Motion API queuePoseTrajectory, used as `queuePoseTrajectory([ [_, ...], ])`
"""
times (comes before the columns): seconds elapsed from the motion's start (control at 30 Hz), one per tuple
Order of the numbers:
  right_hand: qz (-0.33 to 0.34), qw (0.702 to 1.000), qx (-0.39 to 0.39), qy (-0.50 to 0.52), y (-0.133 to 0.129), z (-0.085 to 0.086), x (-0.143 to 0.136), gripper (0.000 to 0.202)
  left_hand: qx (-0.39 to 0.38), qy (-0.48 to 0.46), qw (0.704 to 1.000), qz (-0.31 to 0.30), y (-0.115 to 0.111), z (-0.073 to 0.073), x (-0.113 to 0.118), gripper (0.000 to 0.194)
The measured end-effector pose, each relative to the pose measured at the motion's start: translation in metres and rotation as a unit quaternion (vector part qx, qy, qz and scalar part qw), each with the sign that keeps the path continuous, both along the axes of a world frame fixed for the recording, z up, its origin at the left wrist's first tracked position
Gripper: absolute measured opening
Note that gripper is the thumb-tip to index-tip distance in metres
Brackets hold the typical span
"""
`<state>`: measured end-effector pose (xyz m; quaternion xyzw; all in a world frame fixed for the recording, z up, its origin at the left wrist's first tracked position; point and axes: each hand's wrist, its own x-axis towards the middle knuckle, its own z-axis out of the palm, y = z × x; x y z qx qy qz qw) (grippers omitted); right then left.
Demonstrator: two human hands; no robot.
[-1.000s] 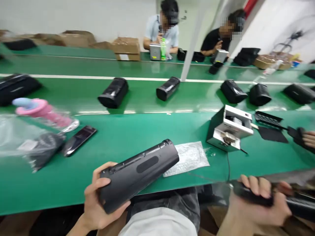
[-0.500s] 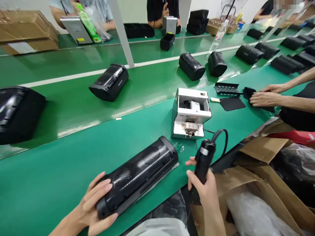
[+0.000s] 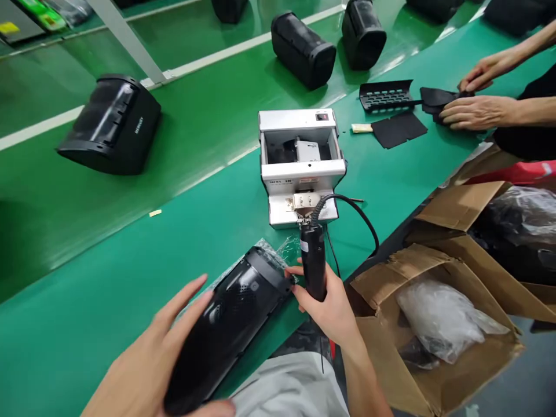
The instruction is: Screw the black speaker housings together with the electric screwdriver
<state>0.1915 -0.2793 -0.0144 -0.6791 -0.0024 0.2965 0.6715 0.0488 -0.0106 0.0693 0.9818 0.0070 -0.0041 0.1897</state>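
An open cardboard box (image 3: 403, 271) holds crumpled clear plastic (image 3: 447, 315).

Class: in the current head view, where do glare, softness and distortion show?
Head view: small bright highlights on the glossy black housing by the left hand; pale reflections along the green conveyor; the left hand looks slightly softer than the screw feeder; the pillar leans, perhaps from camera tilt or wide-angle stretch.

The worktop (image 3: 108, 278) was green, the casing (image 3: 226, 333) at lower centre black with dotted patches, the central machine (image 3: 304, 170) mainly white, the lower-right carton (image 3: 384, 365) brown.
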Motion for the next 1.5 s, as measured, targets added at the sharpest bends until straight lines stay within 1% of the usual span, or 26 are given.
queuePoseTrajectory([
  [0.07, 0.01, 1.0, -0.008, -0.005, -0.001, 0.0, 0.001, 0.039, 0.011, 0.044, 0.998, -0.047, -0.01, 0.004, 0.033, 0.116],
  [0.1, 0.016, 1.0, -0.011, -0.007, -0.001, 0.001, 0.002, 0.038, 0.009, 0.064, 0.996, -0.056, -0.013, 0.005, 0.044, 0.113],
  [0.13, 0.023, 1.0, -0.014, -0.009, -0.002, 0.002, 0.003, 0.036, 0.003, 0.084, 0.995, -0.055, -0.015, 0.006, 0.051, 0.109],
  [0.2, 0.037, 0.999, -0.018, -0.012, -0.003, 0.006, 0.005, 0.034, -0.006, 0.111, 0.993, -0.037, -0.015, 0.008, 0.056, 0.101],
  [0.3, 0.048, 0.998, -0.028, -0.009, -0.004, 0.01, 0.006, 0.029, 0.011, 0.122, 0.992, -0.03, -0.011, 0.013, 0.052, 0.094],
  [0.4, 0.055, 0.998, -0.031, 0.003, -0.003, 0.011, 0.007, 0.03, 0.022, 0.126, 0.99, -0.052, -0.005, 0.017, 0.05, 0.096],
  [0.5, 0.066, 0.997, -0.029, 0.016, -0.003, 0.01, 0.007, 0.034, 0.024, 0.119, 0.99, -0.071, -0.001, 0.018, 0.051, 0.099],
  [0.57, 0.07, 0.997, -0.029, 0.017, -0.004, 0.009, 0.008, 0.036, 0.028, 0.118, 0.99, -0.069, 0.0, 0.018, 0.05, 0.097],
  [0.67, 0.078, 0.996, -0.029, 0.014, -0.006, 0.01, 0.009, 0.032, 0.036, 0.118, 0.99, -0.069, -0.001, 0.018, 0.048, 0.093],
  [0.77, 0.082, 0.996, -0.031, 0.011, -0.007, 0.012, 0.011, 0.026, 0.037, 0.123, 0.988, -0.081, -0.002, 0.019, 0.047, 0.099],
  [0.83, 0.08, 0.996, -0.032, 0.007, -0.006, 0.013, 0.011, 0.026, 0.037, 0.129, 0.987, -0.083, -0.002, 0.02, 0.048, 0.102],
  [0.93, 0.076, 0.996, -0.035, 0.002, -0.006, 0.012, 0.009, 0.027, 0.039, 0.126, 0.988, -0.083, -0.003, 0.021, 0.048, 0.102],
  [1.07, 0.078, 0.996, -0.047, 0.007, -0.008, 0.012, 0.007, 0.029, 0.041, 0.133, 0.986, -0.092, -0.004, 0.02, 0.045, 0.103],
  [1.13, 0.083, 0.994, -0.066, 0.013, -0.009, 0.011, 0.007, 0.033, 0.038, 0.141, 0.986, -0.082, -0.004, 0.017, 0.043, 0.103],
  [1.2, 0.082, 0.994, -0.076, 0.005, -0.009, 0.01, 0.008, 0.034, 0.017, 0.133, 0.989, -0.069, -0.002, 0.014, 0.044, 0.104],
  [1.27, 0.069, 0.997, -0.039, -0.01, -0.006, 0.009, 0.007, 0.03, -0.017, 0.128, 0.989, -0.068, 0.001, 0.013, 0.047, 0.104],
  [1.33, 0.029, 0.998, 0.04, -0.028, -0.005, 0.009, 0.004, 0.028, -0.046, 0.14, 0.986, -0.083, 0.003, 0.013, 0.052, 0.099],
  [1.37, -0.001, 0.996, 0.078, -0.041, -0.005, 0.01, 0.002, 0.029, -0.053, 0.154, 0.983, -0.086, 0.004, 0.013, 0.054, 0.097],
  [1.43, -0.069, 0.986, 0.128, -0.081, -0.015, 0.014, 0.0, 0.032, -0.054, 0.176, 0.979, -0.085, 0.003, 0.012, 0.056, 0.097],
  [1.5, -0.129, 0.97, 0.154, -0.137, -0.036, 0.027, 0.004, 0.036, -0.044, 0.179, 0.98, -0.079, 0.002, 0.007, 0.055, 0.097],
])
